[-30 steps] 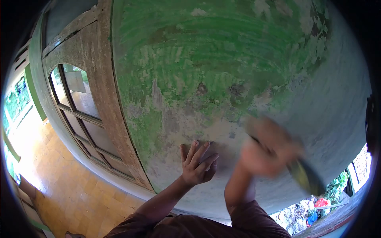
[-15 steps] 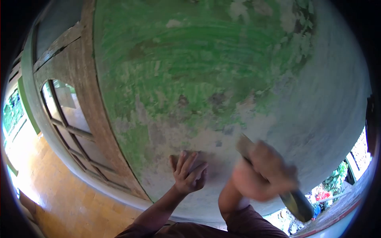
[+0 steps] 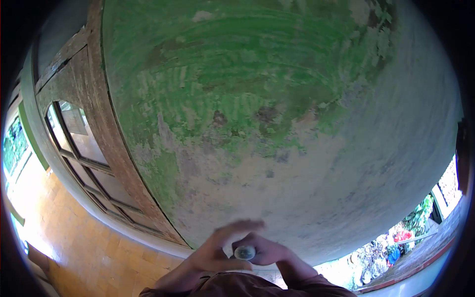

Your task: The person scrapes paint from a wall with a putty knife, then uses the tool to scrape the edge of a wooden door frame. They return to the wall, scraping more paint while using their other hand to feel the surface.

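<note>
My R hand [image 3: 268,251]'s clamped on 1 tool [image 3: 245,253], butt twd me; L hand [image 3: 212,252] open, cupped nr it, contact unclear. 1 patchy green wall [image 3: 232,99].

no legible text, no readable labels, brands, numbers or signs

worn wooden frame [image 3: 113,136], glass panes [image 3: 74,118], yellowish tiled floor [image 3: 99,247], foliage [image 3: 420,216]

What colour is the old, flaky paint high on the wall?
The flaky paint is green, best seen in the head view.
</note>
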Motion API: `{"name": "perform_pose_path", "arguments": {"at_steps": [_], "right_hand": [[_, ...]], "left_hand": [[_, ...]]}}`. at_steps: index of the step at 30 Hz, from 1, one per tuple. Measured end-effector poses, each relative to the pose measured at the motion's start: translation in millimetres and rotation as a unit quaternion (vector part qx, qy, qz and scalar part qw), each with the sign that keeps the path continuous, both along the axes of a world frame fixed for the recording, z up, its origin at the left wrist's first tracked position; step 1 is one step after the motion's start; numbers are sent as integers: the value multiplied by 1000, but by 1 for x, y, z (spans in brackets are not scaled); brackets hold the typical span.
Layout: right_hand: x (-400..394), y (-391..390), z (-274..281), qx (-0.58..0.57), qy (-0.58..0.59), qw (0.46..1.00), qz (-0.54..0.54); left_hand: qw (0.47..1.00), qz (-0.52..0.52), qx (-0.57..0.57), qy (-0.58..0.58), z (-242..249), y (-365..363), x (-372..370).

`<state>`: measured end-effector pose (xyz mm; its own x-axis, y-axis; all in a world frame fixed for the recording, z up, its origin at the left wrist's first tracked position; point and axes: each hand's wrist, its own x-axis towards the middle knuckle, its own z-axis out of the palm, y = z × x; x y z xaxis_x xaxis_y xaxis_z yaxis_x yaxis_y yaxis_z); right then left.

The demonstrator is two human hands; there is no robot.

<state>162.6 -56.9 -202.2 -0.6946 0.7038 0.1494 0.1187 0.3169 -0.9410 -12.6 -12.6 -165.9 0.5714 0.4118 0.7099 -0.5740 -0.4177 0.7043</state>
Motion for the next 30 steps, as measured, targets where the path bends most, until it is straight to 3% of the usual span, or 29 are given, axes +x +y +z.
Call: {"name": "perform_pose_path", "arguments": {"at_steps": [1, 2, 3, 5, 7, 9, 11, 13, 14, 16, 25, 27, 30], "right_hand": [[-6, -9, -12, -2, -4, 1000, 5], [-15, -18, -25, -1, 46, 996, -79], [-18, -25, -33, 0, 94, 982, -161], [-13, -25, -31, -57, 124, 983, -119], [-4, -26, -15, 137, -7, 971, -194], [22, -31, -48, 404, 34, 822, -399], [41, -28, -30, 539, 2, 616, -575], [54, -17, -28, 559, -100, 510, -646], [59, -13, -36, 557, -97, 520, -640], [68, -2, -59, 576, -238, 432, -652], [67, 3, -58, 610, -248, 411, -631], [65, 4, -56, 612, -250, 404, -632], [64, 5, -55, 613, -242, 404, -634]], "left_hand": [[979, -89, 88, 162, 0, 4, -4], [980, -84, 84, 158, -6, 1, -2], [988, -64, 59, 130, -16, -6, 1], [994, -33, 29, 99, -25, -8, 0], [991, -48, -115, -56, -24, 0, -16], [973, 13, -114, -201, -10, 13, -36], [942, 72, -77, -319, 6, 25, -64], [894, 143, -50, -422, 25, 29, -88], [883, 150, -40, -443, 33, 31, -100], [870, 166, -27, -464, 46, 37, -117], [845, 82, 135, -510, 109, 48, -141], [832, 100, 135, -529, 119, 60, -129], [853, 154, 136, -479, 123, 78, -112]]}}
